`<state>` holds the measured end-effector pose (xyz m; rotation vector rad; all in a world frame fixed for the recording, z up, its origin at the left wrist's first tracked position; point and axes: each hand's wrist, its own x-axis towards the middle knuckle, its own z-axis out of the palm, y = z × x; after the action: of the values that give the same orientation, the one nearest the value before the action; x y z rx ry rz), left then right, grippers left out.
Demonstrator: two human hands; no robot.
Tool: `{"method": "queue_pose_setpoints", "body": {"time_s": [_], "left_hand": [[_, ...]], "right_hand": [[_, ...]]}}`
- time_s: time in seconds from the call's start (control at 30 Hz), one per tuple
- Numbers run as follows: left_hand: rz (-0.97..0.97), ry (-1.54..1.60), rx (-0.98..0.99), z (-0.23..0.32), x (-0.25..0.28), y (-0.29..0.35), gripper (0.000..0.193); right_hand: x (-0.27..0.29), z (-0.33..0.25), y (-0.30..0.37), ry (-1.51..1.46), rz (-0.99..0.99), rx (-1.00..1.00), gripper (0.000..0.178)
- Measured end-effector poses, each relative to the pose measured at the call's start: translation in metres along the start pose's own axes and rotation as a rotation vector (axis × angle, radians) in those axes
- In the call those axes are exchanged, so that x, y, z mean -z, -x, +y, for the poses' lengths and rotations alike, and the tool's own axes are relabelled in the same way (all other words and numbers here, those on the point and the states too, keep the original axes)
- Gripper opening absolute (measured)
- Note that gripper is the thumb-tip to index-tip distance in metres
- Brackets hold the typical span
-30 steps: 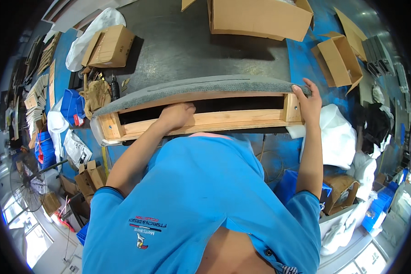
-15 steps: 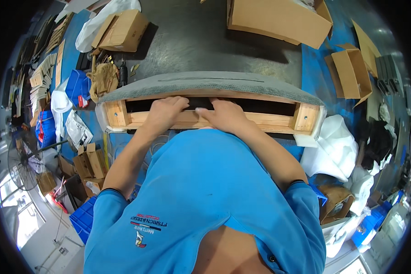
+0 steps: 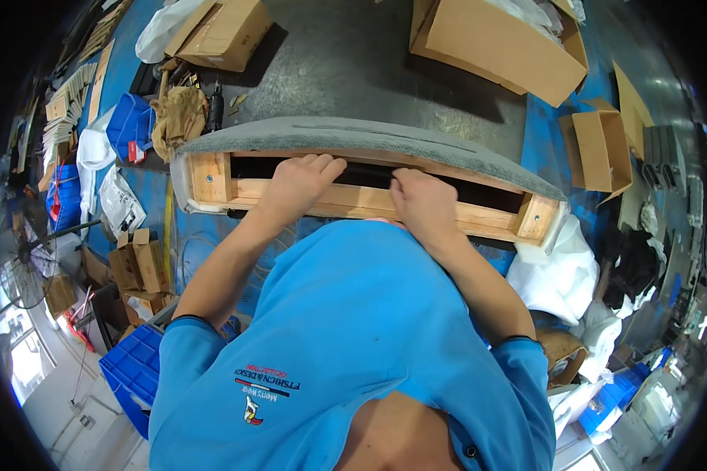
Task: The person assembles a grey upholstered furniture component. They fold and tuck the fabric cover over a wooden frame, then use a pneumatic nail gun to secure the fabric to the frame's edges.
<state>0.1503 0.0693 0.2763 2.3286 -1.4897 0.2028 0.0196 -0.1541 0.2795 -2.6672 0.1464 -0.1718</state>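
A padded piece with grey fabric (image 3: 353, 135) on its far side and a bare wooden frame (image 3: 346, 196) facing me lies across the table's near edge. Inside the frame is a long dark opening (image 3: 247, 168). My left hand (image 3: 302, 187) is closed, its fingers curled into the opening left of the middle. Right of the middle, my right hand (image 3: 426, 202) is closed too, thumb and fingers pressed together. Between them runs a dark strip (image 3: 369, 174) that both hands appear to grip; its material is unclear. The fingertips are partly hidden.
Open cardboard boxes stand at the far right (image 3: 503, 51) and far left (image 3: 226, 35). A brown cloth pouch (image 3: 179, 118) and a black tool (image 3: 215, 108) lie left of the frame. White wrapping (image 3: 558, 279) bulges beyond its right end; blue bins (image 3: 130, 125) stand at left.
My hands have moved apart: the right one has gone right and its fingers have closed. The left hand has curled more. The padded piece appears slightly tilted in view, its right end lower.
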Motion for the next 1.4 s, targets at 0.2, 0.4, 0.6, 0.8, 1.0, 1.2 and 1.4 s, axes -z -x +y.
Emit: {"method": "queue_pose_setpoints", "body": {"time_s": [0.2, 0.4, 0.6, 0.8, 1.0, 1.2, 1.4], "left_hand": [[-0.095, -0.151, 0.394, 0.031, 0.001, 0.0, 0.018], [-0.078, 0.305, 0.414, 0.048, 0.008, -0.005, 0.014], [-0.43, 0.41, 0.198, 0.038, 0.014, -0.027, 0.033], [-0.985, 0.456, 0.357, 0.02, 0.017, -0.038, 0.067], [-1.277, 0.367, 0.579, -0.014, 0.0, -0.038, 0.108], [-1.171, 0.44, 0.61, -0.03, 0.02, -0.022, 0.091], [-0.674, 0.594, 0.627, -0.04, 0.025, 0.018, 0.045]], "right_hand": [[0.011, 0.02, 0.005, -0.081, 0.092, 0.038, 0.017], [0.011, 0.021, 0.006, -0.067, 0.014, 0.074, 0.018], [0.012, 0.01, 0.01, 0.141, 0.002, 0.117, 0.023], [0.007, 0.009, 0.018, 0.112, -0.009, 0.09, 0.026], [0.012, 0.006, 0.015, 0.087, -0.009, 0.055, 0.024], [0.033, 0.002, 0.014, 0.119, -0.353, -0.095, 0.028], [0.001, -0.002, -0.001, -0.44, -0.387, 0.146, 0.051]]}}
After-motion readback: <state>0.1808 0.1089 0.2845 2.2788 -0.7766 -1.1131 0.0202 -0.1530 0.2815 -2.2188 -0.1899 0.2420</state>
